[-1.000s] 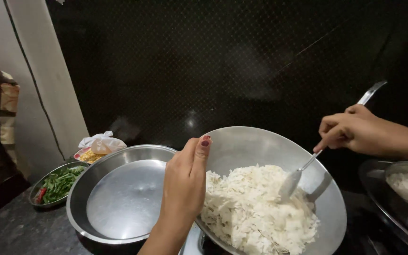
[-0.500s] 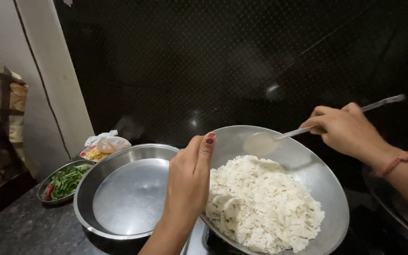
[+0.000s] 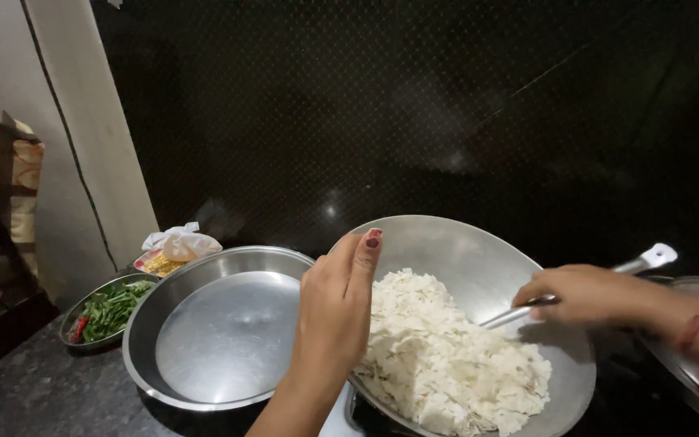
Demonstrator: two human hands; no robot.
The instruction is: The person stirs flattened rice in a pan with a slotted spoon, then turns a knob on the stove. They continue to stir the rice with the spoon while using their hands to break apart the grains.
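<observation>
The left hand [image 3: 335, 311] grips the near-left rim of a wide steel pan [image 3: 479, 251], fingers curled over the edge and thumb up along the outside, so the pan sits tilted with its far wall raised. A heap of white flattened rice [image 3: 446, 356] fills the lower half of the pan, just to the right of that hand and touching the wall below it. The right hand [image 3: 580, 295] comes in from the right edge, closed around the handle of a steel spoon [image 3: 645, 260]; the handle sticks out past the knuckles toward the upper right, and the shaft runs down-left into the rice, where the bowl of the spoon is buried and cannot be seen. Left of the pan, touching it or nearly so, stands a large steel bowl [image 3: 163, 324] with a flat plate lying inside. Further left are a small dish of green chillies [image 3: 107, 311] and a white plastic bag [image 3: 180, 243] on the dark counter [image 3: 26, 396].
</observation>
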